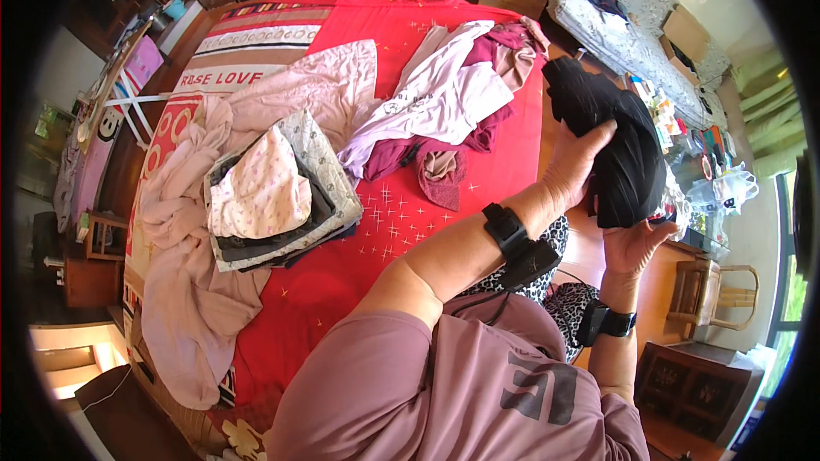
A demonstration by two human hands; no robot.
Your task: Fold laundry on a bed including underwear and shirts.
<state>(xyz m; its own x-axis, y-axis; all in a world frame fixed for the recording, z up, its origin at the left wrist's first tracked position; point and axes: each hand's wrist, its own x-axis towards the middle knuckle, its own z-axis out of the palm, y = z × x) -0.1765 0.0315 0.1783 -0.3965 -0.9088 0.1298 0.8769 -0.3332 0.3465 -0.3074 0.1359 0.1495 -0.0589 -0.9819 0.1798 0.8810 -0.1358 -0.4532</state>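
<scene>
L hand (581,154) has a clenched grip on the black garment (629,154), thumb pressed over the cloth; R hand (632,249) is at its lower edge, thumb out, fingers mostly hidden, so can't tell if that grip is closed or just propping. Garment's bunched up, held in the air off the R side of the bed (316,312). Progress: partway, I'd say. Done, apparently: folded stack (260,188) on the bed, pale floral pc on top, grey patterned & dark layers under. Left, prob.: black garment itself, not yet in the stack, plus pale lilac shirt (444,102) & maroon cloth (485,140) heaped loose nearby. Pinkish blanket (196,294) lies rumpled beside the stack; unclear if it counts.
</scene>
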